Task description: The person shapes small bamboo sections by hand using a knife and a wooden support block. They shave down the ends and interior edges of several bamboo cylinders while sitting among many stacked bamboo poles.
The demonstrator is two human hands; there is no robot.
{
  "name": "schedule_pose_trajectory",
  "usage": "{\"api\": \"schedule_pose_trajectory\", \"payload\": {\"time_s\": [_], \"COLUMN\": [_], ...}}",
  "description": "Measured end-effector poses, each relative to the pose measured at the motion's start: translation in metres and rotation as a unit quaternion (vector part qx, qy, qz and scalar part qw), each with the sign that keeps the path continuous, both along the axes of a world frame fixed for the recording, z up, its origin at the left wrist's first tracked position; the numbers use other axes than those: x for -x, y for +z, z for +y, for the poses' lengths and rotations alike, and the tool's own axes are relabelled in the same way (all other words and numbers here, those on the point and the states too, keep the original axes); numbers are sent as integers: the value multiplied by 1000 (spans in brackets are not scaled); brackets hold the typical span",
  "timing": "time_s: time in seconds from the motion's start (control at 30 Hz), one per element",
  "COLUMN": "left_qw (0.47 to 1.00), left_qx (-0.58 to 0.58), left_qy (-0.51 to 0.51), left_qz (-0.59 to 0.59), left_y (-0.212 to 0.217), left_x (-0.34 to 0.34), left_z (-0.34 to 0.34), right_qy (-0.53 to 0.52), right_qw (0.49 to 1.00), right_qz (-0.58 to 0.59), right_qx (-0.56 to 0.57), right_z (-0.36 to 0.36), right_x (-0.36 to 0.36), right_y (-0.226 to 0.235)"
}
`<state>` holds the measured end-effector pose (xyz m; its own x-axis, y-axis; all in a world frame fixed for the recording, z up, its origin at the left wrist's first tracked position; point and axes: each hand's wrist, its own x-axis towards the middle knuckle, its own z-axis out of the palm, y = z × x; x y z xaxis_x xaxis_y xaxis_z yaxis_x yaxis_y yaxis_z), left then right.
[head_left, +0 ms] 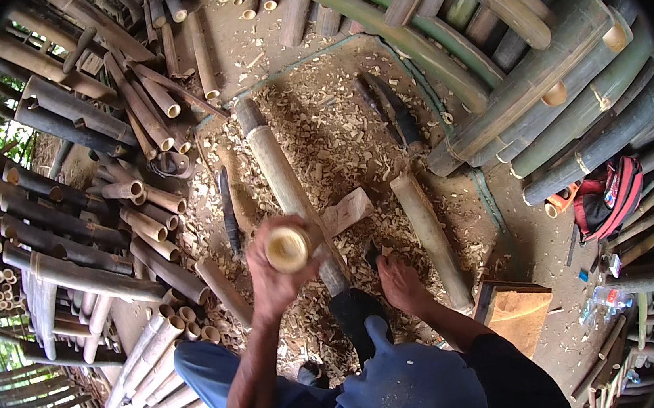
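My left hand [267,278] is wrapped round a short bamboo tube [287,249], its pale cut end turned up. To the right, my right hand [401,282] is closed on a dark tool [372,255]; only a small part of it shows, so its kind is unclear. Below both hands lies a long bamboo pole [279,165], its near end by my dark-shod foot [355,316]. A pale wood block [348,211] touches the pole's right side. Another bamboo length [430,241] lies right of my right hand.
Wood chips [319,125] cover the ground. A dark knife [229,210] lies left of the pole, and dark sheath-like pieces [393,109] lie beyond. Bamboo stacks rise left [82,261] and right [547,101]. Near right are a wooden box [518,311], a red backpack [609,198] and a plastic bottle [612,297].
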<state>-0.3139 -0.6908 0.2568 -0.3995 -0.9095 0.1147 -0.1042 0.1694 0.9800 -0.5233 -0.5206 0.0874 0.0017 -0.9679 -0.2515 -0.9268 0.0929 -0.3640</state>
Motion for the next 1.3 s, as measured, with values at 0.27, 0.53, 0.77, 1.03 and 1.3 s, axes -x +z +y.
{"api": "schedule_pose_trajectory", "payload": {"time_s": [0.27,0.53,0.77,1.03,1.3], "left_qw": [960,905,857,739,784], "left_qx": [-45,-66,-335,-78,-57], "left_qy": [261,288,-23,-211,-299], "left_qz": [95,-305,-392,-635,-542], "left_y": [-5,-98,-1,56,58], "left_x": [-55,-120,-50,-54,-57], "left_z": [-11,27,107,-3,-53], "right_qy": [15,-144,-222,-299,-359], "right_qw": [997,824,636,227,225], "right_qz": [24,-509,-643,-833,-822], "right_qx": [-71,-202,-365,-407,-381], "right_z": [4,-88,-105,-110,-124], "right_x": [43,17,-57,-90,-90], "right_y": [-32,94,116,55,70]}}
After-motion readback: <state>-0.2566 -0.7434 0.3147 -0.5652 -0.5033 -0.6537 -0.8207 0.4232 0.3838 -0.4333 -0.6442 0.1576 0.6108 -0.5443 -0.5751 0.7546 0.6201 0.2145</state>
